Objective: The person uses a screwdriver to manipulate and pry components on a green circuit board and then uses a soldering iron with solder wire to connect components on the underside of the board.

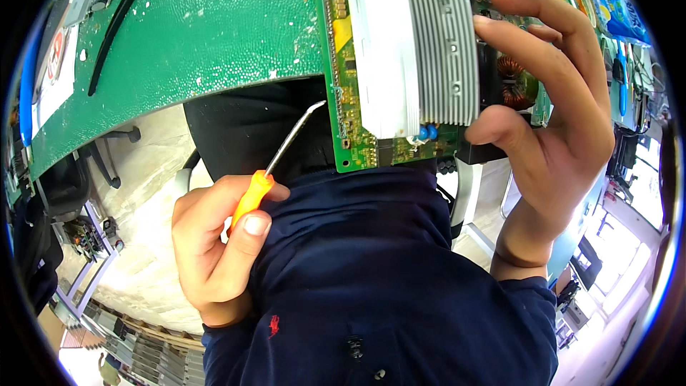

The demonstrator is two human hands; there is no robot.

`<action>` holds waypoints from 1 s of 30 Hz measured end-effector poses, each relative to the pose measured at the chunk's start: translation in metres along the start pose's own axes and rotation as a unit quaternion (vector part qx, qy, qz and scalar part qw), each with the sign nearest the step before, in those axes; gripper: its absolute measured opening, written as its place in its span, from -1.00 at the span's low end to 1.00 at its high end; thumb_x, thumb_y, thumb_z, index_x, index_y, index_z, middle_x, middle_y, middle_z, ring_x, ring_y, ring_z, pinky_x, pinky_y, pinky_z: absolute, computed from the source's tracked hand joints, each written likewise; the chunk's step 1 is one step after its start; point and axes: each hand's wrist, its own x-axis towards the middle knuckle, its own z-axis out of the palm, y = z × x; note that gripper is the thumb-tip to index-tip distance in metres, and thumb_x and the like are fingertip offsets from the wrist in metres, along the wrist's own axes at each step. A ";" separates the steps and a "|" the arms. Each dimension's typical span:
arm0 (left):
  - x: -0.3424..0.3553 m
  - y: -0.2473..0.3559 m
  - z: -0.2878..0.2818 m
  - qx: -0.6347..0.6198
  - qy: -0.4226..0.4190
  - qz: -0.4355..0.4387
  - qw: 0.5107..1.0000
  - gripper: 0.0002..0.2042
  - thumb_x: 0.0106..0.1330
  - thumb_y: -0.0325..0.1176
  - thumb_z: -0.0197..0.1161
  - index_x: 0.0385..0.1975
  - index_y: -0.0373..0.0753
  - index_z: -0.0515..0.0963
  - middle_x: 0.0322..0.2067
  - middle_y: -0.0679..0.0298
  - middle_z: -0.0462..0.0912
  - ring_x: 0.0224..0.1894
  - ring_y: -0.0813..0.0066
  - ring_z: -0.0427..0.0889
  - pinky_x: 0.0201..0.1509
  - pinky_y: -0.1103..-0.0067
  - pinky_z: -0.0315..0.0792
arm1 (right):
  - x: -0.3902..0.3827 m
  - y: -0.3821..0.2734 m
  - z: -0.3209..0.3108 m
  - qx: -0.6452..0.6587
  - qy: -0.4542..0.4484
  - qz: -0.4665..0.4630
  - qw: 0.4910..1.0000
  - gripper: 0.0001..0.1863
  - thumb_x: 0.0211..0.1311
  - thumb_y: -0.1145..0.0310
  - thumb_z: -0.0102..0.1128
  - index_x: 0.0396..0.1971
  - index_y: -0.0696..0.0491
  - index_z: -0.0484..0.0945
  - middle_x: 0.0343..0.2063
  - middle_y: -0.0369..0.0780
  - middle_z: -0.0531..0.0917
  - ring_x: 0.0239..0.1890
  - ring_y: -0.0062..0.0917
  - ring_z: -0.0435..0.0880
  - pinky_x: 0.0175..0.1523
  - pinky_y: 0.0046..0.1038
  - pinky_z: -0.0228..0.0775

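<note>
My left hand [207, 246] is closed around the orange handle of a screwdriver [251, 200]. Its thin metal shaft points up and right, and the bent tip ends close to the left edge of a green circuit board [340, 129]. Whether the tip touches the board I cannot tell. On the board stand a white block [382, 50] and a ribbed silver heat sink [446, 50]. My right hand [564, 114] grips the board assembly from the right, thumb and fingertips at the heat sink's side. Beside these fingers sits a copper-wound coil [511, 75]; small blue parts [427, 133] show below the heat sink.
The board juts past the front edge of a green table mat [214, 36], over my lap. A black cable [118, 36] lies on the mat at the left. Cluttered parts and a blue packet [620, 11] are at the far right. A chair [107, 161] stands on the floor at left.
</note>
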 end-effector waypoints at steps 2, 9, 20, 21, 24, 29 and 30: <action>0.002 0.002 0.001 -0.006 0.002 -0.002 1.000 -0.74 0.20 -0.30 0.18 -0.33 -0.42 0.59 -0.54 0.21 0.63 -0.61 0.58 0.46 -0.48 0.68 0.26 | 0.009 -0.012 0.000 0.021 0.008 -0.006 1.000 -0.31 -0.21 -0.14 0.34 -0.21 0.18 0.65 -0.11 -0.10 0.59 -0.13 -0.39 0.58 -0.05 -0.46 0.39; -0.002 0.006 0.004 -0.016 0.031 -0.004 0.999 -0.74 0.20 -0.29 0.16 -0.37 -0.42 0.59 -0.64 0.30 0.50 -0.61 0.62 0.38 -0.48 0.68 0.20 | 0.000 -0.001 0.001 0.032 0.012 0.035 0.999 -0.33 -0.20 -0.09 0.38 -0.20 0.19 0.63 -0.17 -0.13 0.58 -0.19 -0.41 0.57 -0.10 -0.48 0.41; -0.005 0.013 0.009 -0.055 0.058 0.111 0.991 -0.59 0.29 -0.11 0.10 -0.48 -0.45 0.56 -0.59 0.23 0.48 -0.60 0.62 0.37 -0.52 0.68 0.18 | -0.040 -0.028 -0.011 0.096 0.166 0.057 0.980 -0.46 0.13 -0.02 0.30 -0.11 0.15 0.55 -0.32 -0.14 0.56 -0.33 -0.30 0.52 -0.25 -0.35 0.41; -0.004 0.012 0.012 -0.073 0.081 0.104 0.989 -0.60 0.30 -0.12 0.10 -0.49 -0.43 0.55 -0.58 0.23 0.47 -0.59 0.62 0.36 -0.51 0.69 0.18 | -0.047 -0.035 -0.010 0.103 0.186 0.069 0.975 -0.50 0.09 0.02 0.35 -0.10 0.09 0.55 -0.33 -0.21 0.55 -0.36 -0.36 0.50 -0.29 -0.40 0.40; -0.003 0.010 0.026 -0.146 0.133 0.067 0.978 -0.65 0.35 -0.18 0.05 -0.49 -0.38 0.49 -0.54 0.25 0.47 -0.56 0.64 0.33 -0.49 0.69 0.18 | -0.073 -0.049 0.008 0.043 0.200 0.097 0.974 -0.54 0.03 0.05 0.42 -0.10 -0.08 0.54 -0.22 -0.26 0.53 -0.20 -0.36 0.45 -0.18 -0.37 0.38; -0.005 0.006 0.036 -0.224 0.074 0.067 0.969 -0.67 0.42 -0.19 0.01 -0.42 -0.38 0.46 -0.51 0.28 0.42 -0.50 0.66 0.31 -0.46 0.68 0.26 | -0.072 -0.047 0.035 -0.114 0.200 0.118 0.966 -0.54 -0.04 0.14 0.45 -0.09 -0.14 0.57 0.06 -0.17 0.52 0.19 -0.22 0.36 0.31 -0.14 0.02; -0.005 0.011 0.041 -0.210 0.081 0.070 0.972 -0.66 0.42 -0.19 -0.01 -0.44 -0.39 0.44 -0.55 0.28 0.35 -0.55 0.61 0.30 -0.51 0.67 0.22 | -0.070 -0.044 0.032 -0.116 0.178 0.118 0.970 -0.52 -0.11 0.22 0.44 -0.07 -0.14 0.59 0.11 -0.18 0.50 0.24 -0.22 0.34 0.34 -0.11 -0.04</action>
